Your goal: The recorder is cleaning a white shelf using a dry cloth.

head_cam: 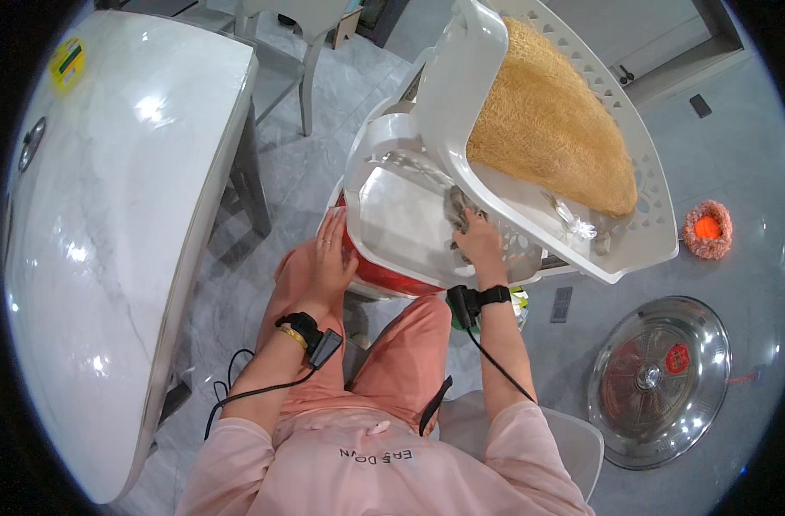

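Observation:
My left hand rests flat with its fingers together against the red and white outer side of a white plastic basket. Inside that basket, near its right part, my right hand touches a crumpled grey cloth; whether the fingers grip it I cannot tell. Above and to the right, a second white plastic basket with cut-out holes overlaps the first one. It holds a tan, fuzzy textile and a clear plastic wrapping. Part of the grey cloth is hidden by the upper basket's rim and my hand.
A white marble-look table stands on the left, with a grey chair behind it. To the right are a large round metal lid and a fluffy pink ring-shaped object. A green and white package lies beside my right forearm.

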Demonstrator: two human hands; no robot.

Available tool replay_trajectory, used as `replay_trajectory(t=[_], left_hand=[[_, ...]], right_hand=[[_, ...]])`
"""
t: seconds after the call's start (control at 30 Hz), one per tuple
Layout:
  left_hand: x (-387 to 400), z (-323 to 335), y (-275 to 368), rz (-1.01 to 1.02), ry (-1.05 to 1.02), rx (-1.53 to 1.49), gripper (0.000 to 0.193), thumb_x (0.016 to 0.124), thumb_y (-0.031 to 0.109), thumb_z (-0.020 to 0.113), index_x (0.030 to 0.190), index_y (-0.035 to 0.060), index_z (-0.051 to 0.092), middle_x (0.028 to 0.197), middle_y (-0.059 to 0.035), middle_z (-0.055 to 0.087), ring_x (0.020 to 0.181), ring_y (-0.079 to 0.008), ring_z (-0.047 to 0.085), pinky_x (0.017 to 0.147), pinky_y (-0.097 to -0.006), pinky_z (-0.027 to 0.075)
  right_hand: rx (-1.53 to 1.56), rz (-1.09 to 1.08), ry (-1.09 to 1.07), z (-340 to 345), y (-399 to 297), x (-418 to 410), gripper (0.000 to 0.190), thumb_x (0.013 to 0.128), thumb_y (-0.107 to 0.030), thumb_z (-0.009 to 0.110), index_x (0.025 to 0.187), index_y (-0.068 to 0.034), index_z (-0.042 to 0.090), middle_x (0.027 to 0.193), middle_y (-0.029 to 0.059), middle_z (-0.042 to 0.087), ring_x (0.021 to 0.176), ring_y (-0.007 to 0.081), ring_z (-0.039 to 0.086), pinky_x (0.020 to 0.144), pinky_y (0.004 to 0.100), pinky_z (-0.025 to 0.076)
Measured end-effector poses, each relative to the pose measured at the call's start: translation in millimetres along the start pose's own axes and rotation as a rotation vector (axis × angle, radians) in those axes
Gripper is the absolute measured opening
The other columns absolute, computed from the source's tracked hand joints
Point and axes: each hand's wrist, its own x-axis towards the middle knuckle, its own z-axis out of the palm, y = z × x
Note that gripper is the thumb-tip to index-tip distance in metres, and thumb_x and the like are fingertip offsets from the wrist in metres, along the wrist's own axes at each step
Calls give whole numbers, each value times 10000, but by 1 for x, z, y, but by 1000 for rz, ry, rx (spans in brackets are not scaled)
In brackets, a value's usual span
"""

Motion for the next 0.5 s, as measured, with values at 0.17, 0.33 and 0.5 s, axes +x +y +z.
replay_trajectory(t=[0.17,0.33,0.5], left_hand=[[-2,-1,-3,-15,10,10,708,706,-2,575,1358,-23,301,1399,-188,322,1335,-362,238,1098,-435,224],[-4,-10,-6,-29,-12,-7,719,696,3,585,1356,-22,303,1394,-188,328,1335,-357,240,1093,-426,233],[5,-23,17,-68,-98,21,706,696,9,603,1342,-22,319,1386,-186,339,1332,-350,250,1088,-413,243]], right_hand=[[-39,-169,50,7,-48,-4,540,704,-327,608,1225,-193,560,1067,139,631,927,306,613,830,396,480],[607,-153,76,-13,-90,14,494,729,-321,592,1197,-167,576,994,158,648,914,323,615,817,401,477],[766,-204,227,-13,-123,39,458,738,-352,610,1091,-60,599,1025,207,625,962,334,601,823,423,466]])
